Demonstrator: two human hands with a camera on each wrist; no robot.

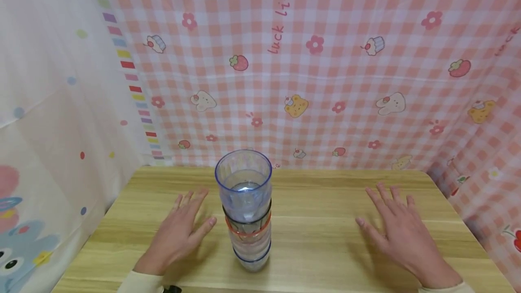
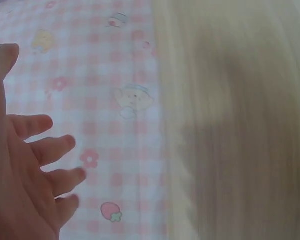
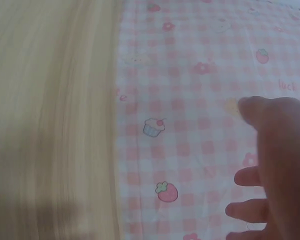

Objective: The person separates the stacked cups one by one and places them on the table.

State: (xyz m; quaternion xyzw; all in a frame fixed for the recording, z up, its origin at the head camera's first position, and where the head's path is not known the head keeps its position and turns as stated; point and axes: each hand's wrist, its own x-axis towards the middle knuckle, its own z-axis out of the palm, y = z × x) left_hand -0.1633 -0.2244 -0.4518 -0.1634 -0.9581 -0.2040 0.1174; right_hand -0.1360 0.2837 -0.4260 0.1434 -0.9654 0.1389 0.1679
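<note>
Flanking clear ribbed cup stack [image 1: 247, 209] — flat hands

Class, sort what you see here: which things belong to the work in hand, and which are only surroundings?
Belonging to the work:
- stack of clear cups, upright on the table between the hands
- left hand, flat and open beside the stack, not touching it
- right hand, flat and open, farther away

Only surroundings:
- wooden table
- pink checked cloth
- white dotted cloth
</note>
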